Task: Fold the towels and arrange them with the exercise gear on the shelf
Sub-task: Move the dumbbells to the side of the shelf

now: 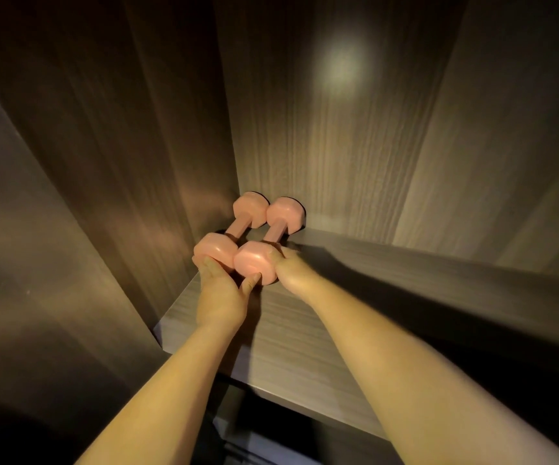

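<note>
Pink dumbbells (254,261) paired on shelf (305,330), frame centre. Left hand (219,293), right hand (291,273): fingers curled on near heads. Rigid, likely heavy, slick; grip handles.

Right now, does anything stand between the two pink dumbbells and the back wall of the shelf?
Nothing visible does. The left dumbbell and the right dumbbell lie side by side on the shelf, their far heads at or near the back wall.
</note>
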Demonstrator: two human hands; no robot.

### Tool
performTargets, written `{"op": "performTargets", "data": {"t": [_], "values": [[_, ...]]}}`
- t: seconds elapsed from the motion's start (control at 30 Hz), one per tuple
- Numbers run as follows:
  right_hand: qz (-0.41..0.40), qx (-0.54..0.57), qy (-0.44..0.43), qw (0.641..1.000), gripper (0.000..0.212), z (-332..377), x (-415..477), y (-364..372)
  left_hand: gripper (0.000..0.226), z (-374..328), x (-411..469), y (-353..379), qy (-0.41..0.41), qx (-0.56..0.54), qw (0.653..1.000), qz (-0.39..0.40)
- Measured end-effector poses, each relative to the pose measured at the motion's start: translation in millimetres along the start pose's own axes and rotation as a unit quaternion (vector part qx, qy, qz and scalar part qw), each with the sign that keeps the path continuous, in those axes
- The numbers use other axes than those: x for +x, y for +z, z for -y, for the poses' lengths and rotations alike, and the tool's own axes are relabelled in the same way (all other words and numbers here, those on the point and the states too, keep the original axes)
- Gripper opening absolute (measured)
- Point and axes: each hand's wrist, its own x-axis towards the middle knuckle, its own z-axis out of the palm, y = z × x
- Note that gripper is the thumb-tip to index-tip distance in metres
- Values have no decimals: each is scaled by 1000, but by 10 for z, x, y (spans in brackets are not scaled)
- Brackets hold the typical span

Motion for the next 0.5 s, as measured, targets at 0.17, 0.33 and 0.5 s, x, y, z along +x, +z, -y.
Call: {"op": "performTargets", "data": {"t": [0.17,0.33,0.5], "values": [[-16,-299,-47,953,68,-260,-464,-251,100,-12,-273,-194,3,115,993,20],[-16,-468,-46,882,65,-332,-1236,-644,90,-154,-776,-579,130,303,944,27],[-34,-506,-62,860,61,-259,-2222,-764,80,-259,-1569,-887,164,349,921,65]]}}
